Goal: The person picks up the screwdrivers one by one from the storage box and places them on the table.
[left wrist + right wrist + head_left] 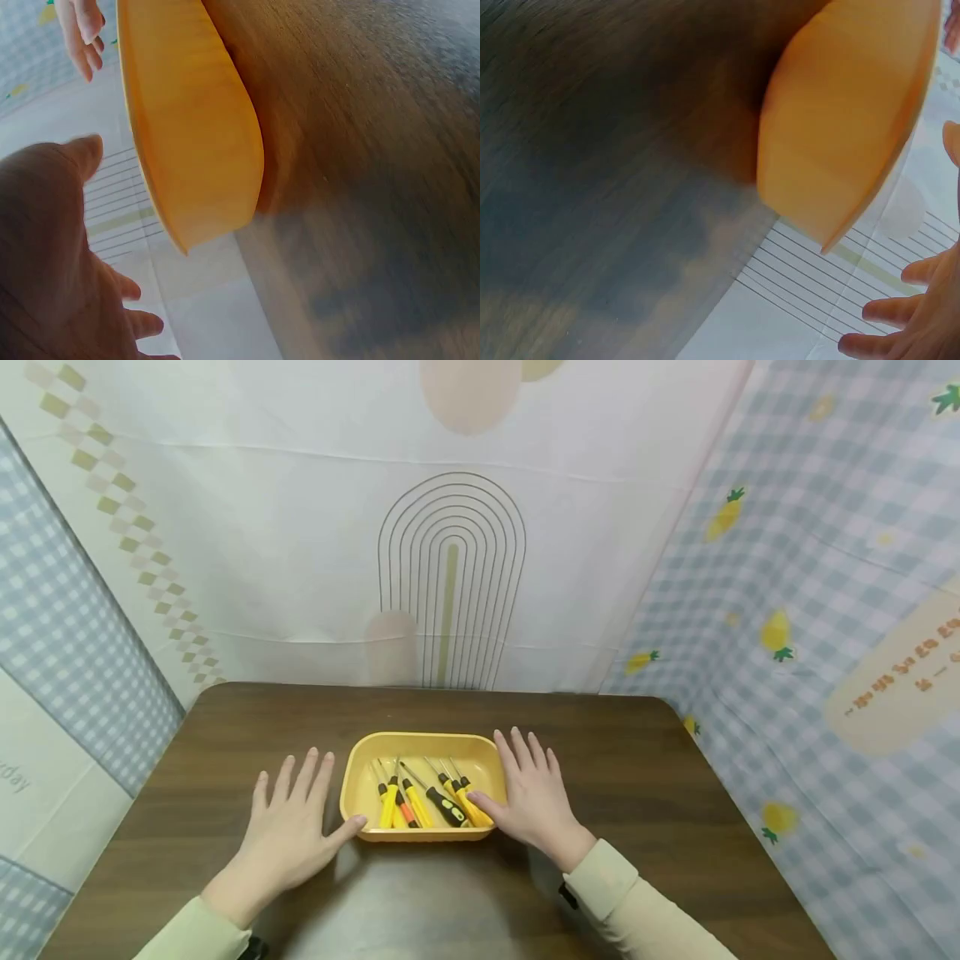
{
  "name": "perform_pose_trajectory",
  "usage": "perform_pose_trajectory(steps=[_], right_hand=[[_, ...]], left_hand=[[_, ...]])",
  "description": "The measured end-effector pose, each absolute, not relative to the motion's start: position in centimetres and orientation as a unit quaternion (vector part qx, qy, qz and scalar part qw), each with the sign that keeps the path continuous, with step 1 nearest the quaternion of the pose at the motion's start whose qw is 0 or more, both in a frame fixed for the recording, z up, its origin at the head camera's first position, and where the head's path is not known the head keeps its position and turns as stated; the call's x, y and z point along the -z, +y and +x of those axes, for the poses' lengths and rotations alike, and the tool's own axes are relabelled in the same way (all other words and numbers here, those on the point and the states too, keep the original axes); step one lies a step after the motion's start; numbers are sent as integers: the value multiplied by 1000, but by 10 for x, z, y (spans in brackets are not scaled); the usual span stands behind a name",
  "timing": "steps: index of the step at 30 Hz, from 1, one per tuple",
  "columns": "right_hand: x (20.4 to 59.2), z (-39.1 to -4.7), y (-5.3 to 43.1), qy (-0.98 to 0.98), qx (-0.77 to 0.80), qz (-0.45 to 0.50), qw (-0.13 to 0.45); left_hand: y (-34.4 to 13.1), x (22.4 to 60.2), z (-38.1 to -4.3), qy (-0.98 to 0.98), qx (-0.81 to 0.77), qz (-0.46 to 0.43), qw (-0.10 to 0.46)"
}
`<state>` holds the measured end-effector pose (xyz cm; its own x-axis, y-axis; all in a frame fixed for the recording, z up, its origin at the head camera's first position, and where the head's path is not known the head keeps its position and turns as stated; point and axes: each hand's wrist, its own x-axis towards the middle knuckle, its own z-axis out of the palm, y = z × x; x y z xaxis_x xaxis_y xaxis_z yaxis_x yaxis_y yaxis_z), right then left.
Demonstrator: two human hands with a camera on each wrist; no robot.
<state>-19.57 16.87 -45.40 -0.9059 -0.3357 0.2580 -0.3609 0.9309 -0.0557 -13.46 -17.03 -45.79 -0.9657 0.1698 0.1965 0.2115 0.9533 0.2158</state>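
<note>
A yellow tray (pixel 367 747) stands on the dark wooden table, holding several screwdrivers. Most have yellow handles with black collars, one screwdriver (pixel 447 807) has a black handle with yellow-green patches, and one handle (pixel 406 810) shows orange. Left of the tray, my left hand (pixel 288 827) is spread with straight fingers, its thumb near the front left corner. At the right side my right hand (pixel 536 797) is spread too, thumb reaching over the rim. Both wrist views show the tray's outer wall (pixel 195 120) beside the hands. Neither hand grips anything; whether they touch the tray I cannot tell.
The wooden table (pixel 637 777) extends around the tray, with a shiny patch in front of it. A pale patterned cloth (pixel 300 568) hangs behind the table. Blue checked cloth (pixel 795 527) hangs on the right, and more checked cloth is at the left.
</note>
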Motion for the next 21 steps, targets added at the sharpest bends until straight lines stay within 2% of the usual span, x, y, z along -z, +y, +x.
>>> perform_pose_trajectory(steps=[5,12,17,21], right_hand=[[450,-197,161,-969,-123,179,117],[444,-210,147,-935,-301,156,100],[440,-221,139,-895,-426,122,50],[442,-226,136,-881,-459,109,23]], left_hand=[[-167,462,-143,-982,138,-90,92],[-165,467,-162,-980,154,-86,93],[-164,472,-178,-980,136,-97,106],[-162,476,-188,-981,135,-100,101]])
